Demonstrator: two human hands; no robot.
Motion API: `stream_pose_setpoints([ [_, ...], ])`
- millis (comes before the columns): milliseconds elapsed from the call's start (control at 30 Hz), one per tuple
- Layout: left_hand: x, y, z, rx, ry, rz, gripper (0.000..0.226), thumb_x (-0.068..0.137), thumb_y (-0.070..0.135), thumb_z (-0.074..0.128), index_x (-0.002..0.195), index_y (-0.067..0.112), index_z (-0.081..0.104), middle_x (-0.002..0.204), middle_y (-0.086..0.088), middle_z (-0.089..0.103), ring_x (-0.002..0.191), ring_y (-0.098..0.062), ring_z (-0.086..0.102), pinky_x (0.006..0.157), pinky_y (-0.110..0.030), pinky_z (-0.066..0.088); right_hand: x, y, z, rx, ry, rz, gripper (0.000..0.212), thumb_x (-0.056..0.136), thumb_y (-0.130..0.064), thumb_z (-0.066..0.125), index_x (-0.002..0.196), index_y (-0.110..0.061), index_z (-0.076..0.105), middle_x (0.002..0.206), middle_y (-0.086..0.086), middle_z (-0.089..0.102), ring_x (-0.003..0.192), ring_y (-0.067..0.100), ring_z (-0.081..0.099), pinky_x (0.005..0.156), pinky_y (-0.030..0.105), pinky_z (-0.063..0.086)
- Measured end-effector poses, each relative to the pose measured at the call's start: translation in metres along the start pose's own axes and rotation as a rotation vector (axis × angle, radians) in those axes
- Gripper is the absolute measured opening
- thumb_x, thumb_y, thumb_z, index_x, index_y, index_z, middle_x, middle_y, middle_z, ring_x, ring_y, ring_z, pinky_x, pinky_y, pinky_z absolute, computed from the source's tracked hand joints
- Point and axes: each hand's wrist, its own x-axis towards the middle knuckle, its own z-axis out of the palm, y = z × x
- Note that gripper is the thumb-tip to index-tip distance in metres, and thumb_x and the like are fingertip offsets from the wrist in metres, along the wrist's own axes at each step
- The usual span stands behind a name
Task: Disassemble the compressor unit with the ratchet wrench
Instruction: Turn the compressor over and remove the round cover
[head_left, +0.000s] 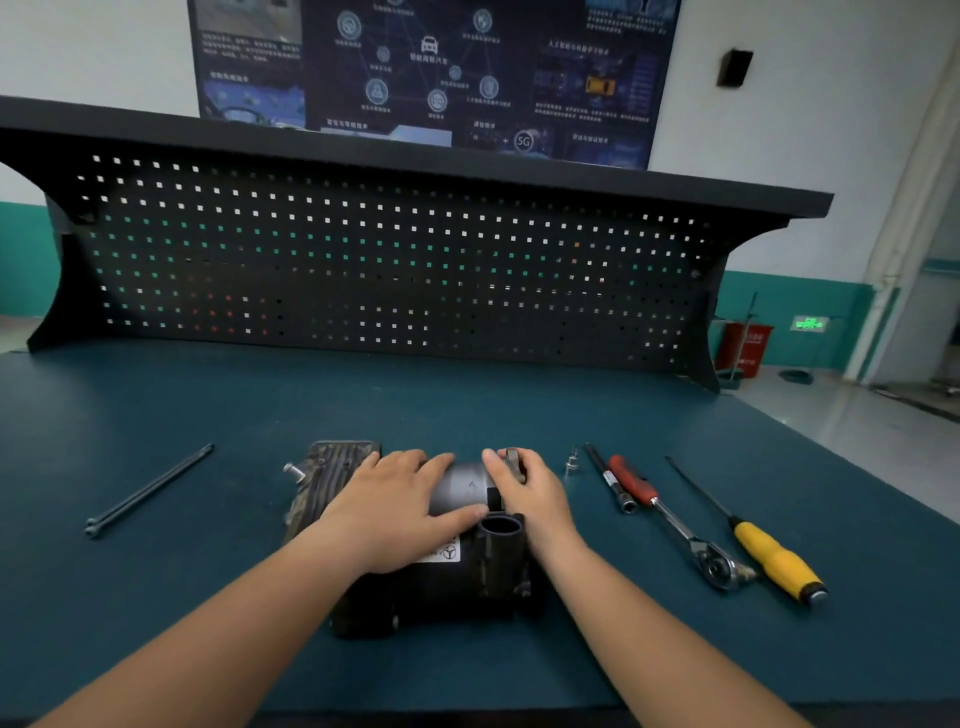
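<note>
While both my forearms reach in from the near edge, the compressor (441, 577) lies on its side at the middle of the desk (208, 597), a dark round port facing up on its near right part. My left hand (395, 504) rests palm down on its smooth grey barrel, the fingers (436, 465) spread and almost straight, the thumb along the near side; it presses and clasps nothing. My right hand (535, 493) sits on the right end, its fingers (519, 467) curled round a metal lug there, gripping the unit. The finned end shows beyond my left hand.

To the right, apart from the compressor and untouched, the wrench (670, 519) lies slantwise, head near me and red grip farther off. Just right of it a screwdriver (748, 540) lies with its yellow handle toward me. Left of the wrench's grip lies a dark extension bar (608, 478), and beside that a small socket (572, 460) stands. Well to the left, two long thin bolts (148, 491) lie side by side.

Farther back a black pegboard (389, 260) rises from the desk, and above it a dark poster (431, 67) hangs on the wall. A red bin (743, 348) stands on the floor at far right.
</note>
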Motion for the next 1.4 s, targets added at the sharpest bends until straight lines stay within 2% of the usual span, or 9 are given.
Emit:
stream_pose_setpoints([
  [167, -0.001, -0.001, -0.003, -0.014, 0.004, 0.016, 0.079, 0.085, 0.074, 0.026, 0.148, 0.026, 0.026, 0.139, 0.003, 0.044, 0.131, -0.016, 0.037, 0.112, -0.038, 0.022, -0.001, 0.002, -0.004, -0.063, 0.034, -0.115, 0.038, 0.093, -0.028, 0.055, 0.06, -0.016, 0.041, 0.058, -0.006, 0.042, 0.057, 0.009, 0.04, 0.053, 0.015, 0.033],
  [300, -0.001, 0.0, -0.004, -0.029, -0.007, -0.018, 0.071, 0.089, 0.066, 0.031, 0.148, 0.027, 0.025, 0.142, 0.003, 0.041, 0.133, -0.017, 0.034, 0.113, -0.036, 0.02, 0.005, -0.006, -0.033, -0.153, -0.296, -0.044, 0.025, 0.095, -0.037, 0.051, 0.088, -0.019, 0.065, 0.082, -0.011, 0.061, 0.08, 0.004, 0.056, 0.068, 0.006, 0.037],
  [367, 0.0, 0.0, -0.003, -0.041, 0.003, -0.037, 0.064, 0.091, 0.058, 0.034, 0.147, 0.027, 0.025, 0.144, 0.003, 0.04, 0.133, -0.018, 0.034, 0.113, -0.035, 0.02, 0.012, -0.004, -0.076, -0.328, -0.398, 0.003, 0.038, 0.095, -0.046, 0.046, 0.099, -0.016, 0.069, 0.099, -0.004, 0.069, 0.099, 0.012, 0.062, 0.087, 0.021, 0.043],
  [500, 0.002, 0.004, -0.003, -0.038, 0.009, -0.073, 0.059, 0.09, 0.042, 0.038, 0.145, 0.025, 0.028, 0.142, -0.001, 0.043, 0.131, -0.022, 0.037, 0.112, -0.037, 0.023, 0.023, 0.024, -0.186, -1.004, -0.154, 0.126, 0.053, 0.088, -0.061, 0.048, 0.118, -0.018, 0.06, 0.121, 0.005, 0.057, 0.114, 0.022, 0.053, 0.088, 0.032, 0.042],
  [633, 0.003, 0.005, -0.003, -0.049, 0.002, -0.095, 0.059, 0.09, 0.039, 0.038, 0.145, 0.024, 0.028, 0.142, -0.002, 0.043, 0.13, -0.023, 0.038, 0.111, -0.038, 0.025, 0.01, 0.065, -0.238, -1.239, -0.325, 0.556, 0.06, 0.086, -0.066, 0.045, 0.113, -0.013, 0.051, 0.112, 0.002, 0.058, 0.094, 0.014, 0.058, 0.066, 0.021, 0.043],
  [933, -0.001, 0.012, 0.0, -0.047, -0.016, -0.171, 0.058, 0.092, 0.04, 0.036, 0.147, 0.025, 0.025, 0.144, -0.003, 0.039, 0.133, -0.025, 0.034, 0.114, -0.046, 0.018, -0.013, 0.064, -0.226, -0.656, 0.027, 0.535, 0.046, 0.098, -0.04, 0.042, 0.064, -0.009, 0.042, 0.058, 0.009, 0.045, 0.052, 0.023, 0.046, 0.054, 0.027, 0.034],
  [1033, 0.002, 0.014, -0.001, -0.048, -0.049, -0.217, 0.057, 0.093, 0.041, 0.036, 0.147, 0.026, 0.023, 0.144, -0.004, 0.037, 0.134, -0.028, 0.031, 0.113, -0.055, 0.012, -0.028, 0.035, -0.22, -0.373, 0.126, 0.42, 0.025, 0.095, -0.031, 0.053, 0.084, -0.008, 0.054, 0.069, 0.011, 0.049, 0.059, 0.025, 0.044, 0.056, 0.03, 0.033],
  [1267, 0.017, 0.023, -0.003, -0.02, -0.072, -0.297, 0.047, 0.094, 0.032, 0.031, 0.139, 0.018, 0.031, 0.134, -0.013, 0.04, 0.127, -0.036, 0.034, 0.112, -0.058, 0.01, -0.102, -0.026, -0.197, 0.2, -0.057, 0.258, 0.034, 0.089, -0.013, 0.055, 0.105, -0.042, 0.065, 0.085, 0.008, 0.071, 0.064, 0.014, 0.059, 0.061, 0.031, 0.039],
  [1400, 0.018, 0.017, -0.003, -0.041, -0.075, -0.278, 0.05, 0.093, 0.031, 0.033, 0.142, 0.018, 0.029, 0.137, -0.012, 0.038, 0.128, -0.035, 0.034, 0.114, -0.053, 0.011, -0.132, -0.019, -0.192, 0.522, -0.256, 0.338, 0.048, 0.055, 0.004, 0.072, 0.099, -0.014, 0.066, 0.077, 0.02, 0.062, 0.052, 0.018, 0.052, 0.042, 0.024, 0.038],
])
